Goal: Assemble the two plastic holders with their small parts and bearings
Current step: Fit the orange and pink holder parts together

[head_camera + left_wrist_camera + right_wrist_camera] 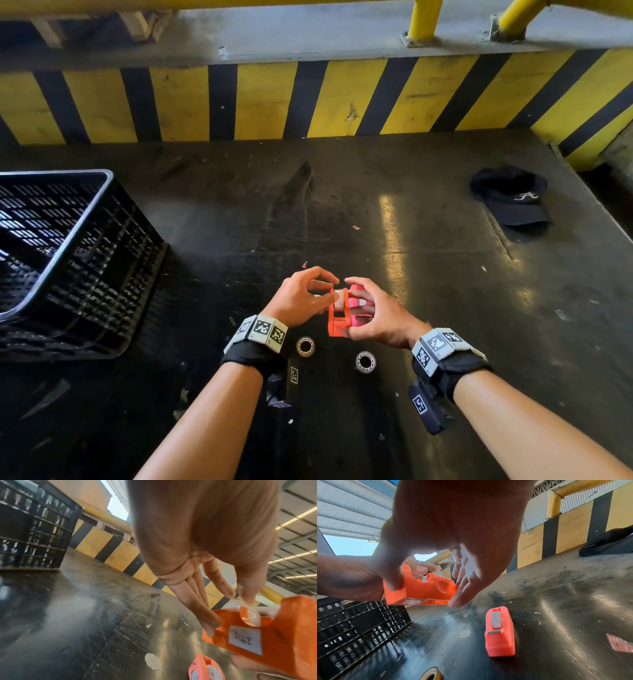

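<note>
Bare forearms, black wrist straps (pixel 251 356), grey tag-marked bands (pixel 438 344) (black-and-white squares), black camera units (pixel 426 407)

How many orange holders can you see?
2. One orange holder is held up between the left hand and right hand. The other holder sits on the dark table just past the hands. None seems hidden.

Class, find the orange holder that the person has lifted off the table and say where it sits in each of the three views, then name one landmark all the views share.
Head view: the orange holder sits low at centre, between both hands.
Left wrist view: at the lower right edge, bearing a white label.
Right wrist view: left of centre, raised above the table.
Shared landmark: the black crate, at the left of every view.
</note>
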